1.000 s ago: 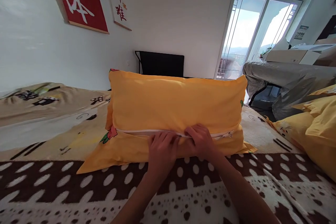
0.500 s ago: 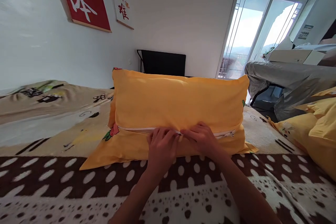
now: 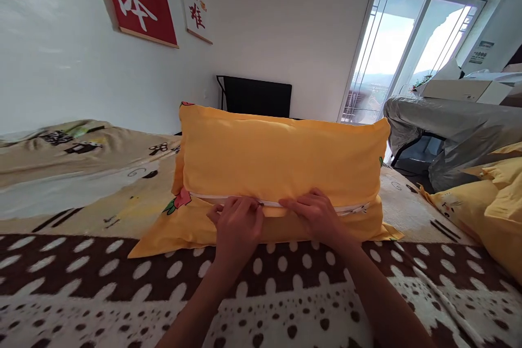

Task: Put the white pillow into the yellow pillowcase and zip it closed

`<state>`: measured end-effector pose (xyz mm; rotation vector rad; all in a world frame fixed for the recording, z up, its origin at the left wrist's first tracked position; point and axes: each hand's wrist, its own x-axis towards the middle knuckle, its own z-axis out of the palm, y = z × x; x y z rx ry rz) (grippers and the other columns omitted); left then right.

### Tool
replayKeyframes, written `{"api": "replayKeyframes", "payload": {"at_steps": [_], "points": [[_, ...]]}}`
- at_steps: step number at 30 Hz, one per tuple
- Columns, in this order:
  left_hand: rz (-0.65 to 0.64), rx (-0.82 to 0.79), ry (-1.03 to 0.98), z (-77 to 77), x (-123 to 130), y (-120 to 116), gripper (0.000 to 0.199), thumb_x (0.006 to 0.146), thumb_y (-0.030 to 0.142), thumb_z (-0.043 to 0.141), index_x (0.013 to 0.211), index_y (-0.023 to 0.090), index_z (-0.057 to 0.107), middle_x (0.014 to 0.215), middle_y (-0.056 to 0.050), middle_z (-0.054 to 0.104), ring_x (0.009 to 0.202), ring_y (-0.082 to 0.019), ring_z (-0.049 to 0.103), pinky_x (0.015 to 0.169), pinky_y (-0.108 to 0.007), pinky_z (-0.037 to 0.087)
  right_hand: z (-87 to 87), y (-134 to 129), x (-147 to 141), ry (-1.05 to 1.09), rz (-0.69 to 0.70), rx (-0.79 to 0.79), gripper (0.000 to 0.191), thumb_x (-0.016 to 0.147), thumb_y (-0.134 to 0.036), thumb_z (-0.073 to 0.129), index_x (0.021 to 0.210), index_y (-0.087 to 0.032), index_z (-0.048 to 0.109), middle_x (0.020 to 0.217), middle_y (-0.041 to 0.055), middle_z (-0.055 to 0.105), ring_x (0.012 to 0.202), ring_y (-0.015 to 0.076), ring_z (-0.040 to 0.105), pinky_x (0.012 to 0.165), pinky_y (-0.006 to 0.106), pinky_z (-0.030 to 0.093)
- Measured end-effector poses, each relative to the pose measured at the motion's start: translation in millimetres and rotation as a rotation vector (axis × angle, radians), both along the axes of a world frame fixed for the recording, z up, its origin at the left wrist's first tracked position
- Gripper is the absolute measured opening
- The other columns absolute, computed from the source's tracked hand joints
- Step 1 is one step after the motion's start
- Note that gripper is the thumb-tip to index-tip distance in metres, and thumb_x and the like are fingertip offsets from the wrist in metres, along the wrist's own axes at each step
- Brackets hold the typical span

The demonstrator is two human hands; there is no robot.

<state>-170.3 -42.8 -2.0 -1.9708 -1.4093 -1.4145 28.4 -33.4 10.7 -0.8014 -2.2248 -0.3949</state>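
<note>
A yellow-orange pillow (image 3: pixel 281 157) stands upright on the bed, its zipped edge facing me. A pale zipper (image 3: pixel 271 204) runs across its lower part, with a printed red flower near the left end. At the zipper left of centre, my left hand (image 3: pixel 237 228) is closed with thumb and forefinger pinched at the dark zipper pull, which the fingers mostly cover. My right hand (image 3: pixel 316 216) grips the pillowcase fabric along the zipper to the right, a short stretch of zipper showing between the hands.
A brown and white patterned blanket (image 3: pixel 281 283) covers the bed in front. More yellow bedding (image 3: pixel 497 206) lies at the right. Behind it is a plastic-covered piece of furniture (image 3: pixel 457 119) with a box (image 3: pixel 454 89) on top. A black panel (image 3: pixel 256 96) stands beyond the pillow.
My left hand has slid leftward along the zipper, widening the gap between the hands. My right hand stays at about the same place on the pillowcase. The view has shifted slightly.
</note>
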Motion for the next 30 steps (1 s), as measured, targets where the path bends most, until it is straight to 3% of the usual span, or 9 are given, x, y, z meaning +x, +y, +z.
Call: {"api": "replayKeyframes", "payload": {"at_steps": [4,7,11,14,16,18,21,25,30], "points": [[-0.044,0.03,-0.004,2.7,0,-5,0.012,0.08,0.016,0.054,0.069,0.017,0.05,0.072,0.001,0.06,0.076,-0.016,0.053,0.079,-0.035,0.026,2.6,-4,0,-0.004,-0.04,-0.024,0.028,0.091,-0.017,0.044,0.109,-0.022,0.065,0.071,0.0008,0.058,0.069,0.0122,0.046,0.073,0.028,0.03],[-0.036,0.048,-0.01,3.5,0,-9,0.014,0.079,0.016,0.055,0.067,0.017,0.048,0.066,0.002,0.057,0.072,-0.016,0.052,0.079,-0.035,0.025,9.7,-8,-6,0.008,-0.092,-0.019,0.021,0.09,-0.025,0.048,0.095,-0.021,0.068,0.08,0.0042,0.057,0.079,0.0152,0.046,0.078,0.031,0.031],[-0.059,0.055,-0.037,1.9,0,-11,0.014,0.079,0.015,0.055,0.067,0.017,0.048,0.065,0.002,0.056,0.072,-0.016,0.052,0.079,-0.035,0.025,33.6,-9,-29,-0.016,-0.035,-0.022,0.02,0.09,-0.019,0.046,0.088,-0.017,0.065,0.091,0.0061,0.059,0.087,0.0151,0.048,0.084,0.031,0.031],[-0.078,0.068,-0.079,0.9,-1,-11,0.012,0.077,0.013,0.056,0.069,0.017,0.049,0.065,0.003,0.056,0.07,-0.015,0.052,0.076,-0.034,0.026,56.5,-11,-53,-0.217,0.022,-0.108,0.016,0.088,-0.012,0.047,0.084,-0.016,0.062,0.085,0.0043,0.059,0.085,0.0145,0.05,0.081,0.029,0.031],[-0.093,0.053,-0.112,0.5,-3,-10,0.011,0.076,0.011,0.057,0.069,0.017,0.05,0.067,0.003,0.057,0.069,-0.014,0.052,0.075,-0.033,0.026,64.8,-13,-67,-0.321,-0.022,-0.166,0.014,0.085,-0.01,0.049,0.078,-0.015,0.06,0.081,0.0042,0.058,0.08,0.0146,0.049,0.075,0.029,0.031],[-0.108,0.008,-0.134,-0.4,-5,-9,0.011,0.075,0.011,0.058,0.069,0.016,0.051,0.068,0.004,0.058,0.068,-0.013,0.053,0.075,-0.033,0.025,62.3,-12,-76,-0.331,-0.09,-0.19,0.012,0.084,-0.009,0.051,0.076,-0.015,0.057,0.081,0.0041,0.057,0.076,0.0149,0.049,0.072,0.029,0.031],[-0.095,-0.055,-0.143,-3.3,-9,-6,0.011,0.073,0.01,0.059,0.069,0.016,0.052,0.067,0.004,0.058,0.069,-0.014,0.053,0.075,-0.033,0.025,42.1,-7,-81,-0.237,-0.149,-0.18,0.008,0.084,-0.01,0.052,0.082,-0.016,0.058,0.085,0.0042,0.058,0.08,0.0163,0.05,0.072,0.028,0.033],[-0.054,-0.066,-0.13,-6.6,-13,-2,0.008,0.077,0.014,0.059,0.071,0.017,0.055,0.074,0.002,0.061,0.075,-0.015,0.053,0.078,-0.035,0.025,15.3,7,-80,-0.131,-0.104,-0.214,0.013,0.086,-0.009,0.051,0.091,-0.016,0.06,0.09,0.0045,0.059,0.085,0.0159,0.051,0.074,0.026,0.037],[0.048,-0.04,-0.105,-7.5,-14,1,0.005,0.08,0.019,0.058,0.075,0.018,0.058,0.09,-0.003,0.059,0.088,-0.019,0.051,0.083,-0.037,0.026,9.3,14,-77,-0.044,-0.079,-0.163,0.015,0.086,-0.007,0.049,0.089,-0.015,0.06,0.088,0.0057,0.059,0.083,0.0162,0.051,0.076,0.026,0.039]]}}
